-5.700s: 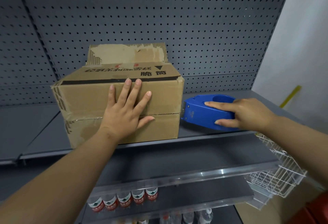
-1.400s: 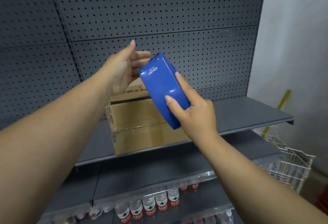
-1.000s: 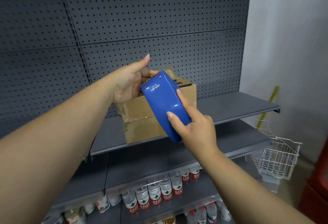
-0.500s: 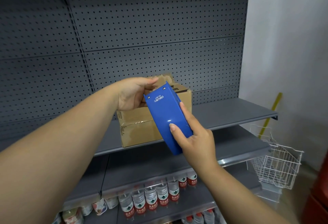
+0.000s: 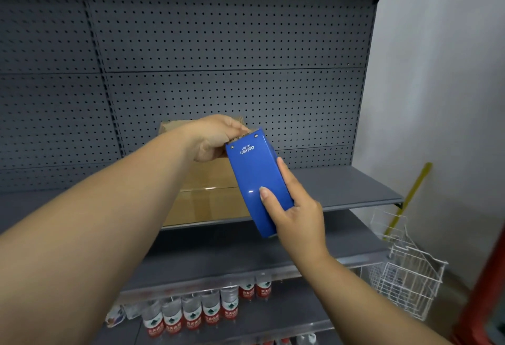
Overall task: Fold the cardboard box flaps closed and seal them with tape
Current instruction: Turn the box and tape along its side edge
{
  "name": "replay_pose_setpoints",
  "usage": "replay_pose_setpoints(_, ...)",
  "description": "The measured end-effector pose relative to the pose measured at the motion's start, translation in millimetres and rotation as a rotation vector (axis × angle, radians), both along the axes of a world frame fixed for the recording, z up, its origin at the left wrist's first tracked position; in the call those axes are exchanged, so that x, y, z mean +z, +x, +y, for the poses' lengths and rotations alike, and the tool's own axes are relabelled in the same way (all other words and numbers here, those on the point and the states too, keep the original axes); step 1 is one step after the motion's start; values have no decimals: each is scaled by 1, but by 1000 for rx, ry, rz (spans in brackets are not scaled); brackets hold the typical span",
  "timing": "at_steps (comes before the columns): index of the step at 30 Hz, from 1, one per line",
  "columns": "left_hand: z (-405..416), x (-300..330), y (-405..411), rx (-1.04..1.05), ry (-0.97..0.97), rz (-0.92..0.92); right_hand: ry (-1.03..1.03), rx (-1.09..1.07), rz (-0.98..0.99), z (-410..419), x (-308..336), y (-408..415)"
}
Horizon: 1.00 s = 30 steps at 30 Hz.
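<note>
The right hand [image 5: 296, 224] holds a glossy blue plastic tape dispenser [image 5: 255, 180] up in front of the shelving, its grip clamped on the lower end with thumb across the face and fingers along the far edge. The left hand [image 5: 216, 137] curls at the dispenser's top end; what its fingers pinch is hidden. Behind both, a brown cardboard box [image 5: 207, 194] sits on the grey metal shelf [image 5: 349, 186] against the perforated back panel [image 5: 232, 44]. Bottled water [image 5: 191, 314] lines a lower shelf beside a white wire basket [image 5: 407, 276].
</note>
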State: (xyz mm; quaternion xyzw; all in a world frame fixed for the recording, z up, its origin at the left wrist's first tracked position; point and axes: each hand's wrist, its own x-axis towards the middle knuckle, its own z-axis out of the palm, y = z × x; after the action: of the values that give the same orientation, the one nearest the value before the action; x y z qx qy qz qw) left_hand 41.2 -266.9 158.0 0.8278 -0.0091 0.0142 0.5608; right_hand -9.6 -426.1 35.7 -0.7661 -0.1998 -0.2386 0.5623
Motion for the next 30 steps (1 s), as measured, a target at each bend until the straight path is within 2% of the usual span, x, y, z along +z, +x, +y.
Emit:
replay_pose_setpoints(10,-44,4,38,129,240,-165,198,148,103,-32,-6,36)
replay_pose_setpoints(17,-39,3,78,190,301,-249,328,150,138,-21,-16,73)
replay_pose_setpoints(20,-33,5,91,198,269,-290,360,135,170,-14,-27,81)
replay_pose_setpoints(25,-23,-8,112,148,439,-224,392,158,238,0,-57,88)
replay_pose_setpoints(30,-11,-31,129,175,514,-233,346,154,277,9,-69,94)
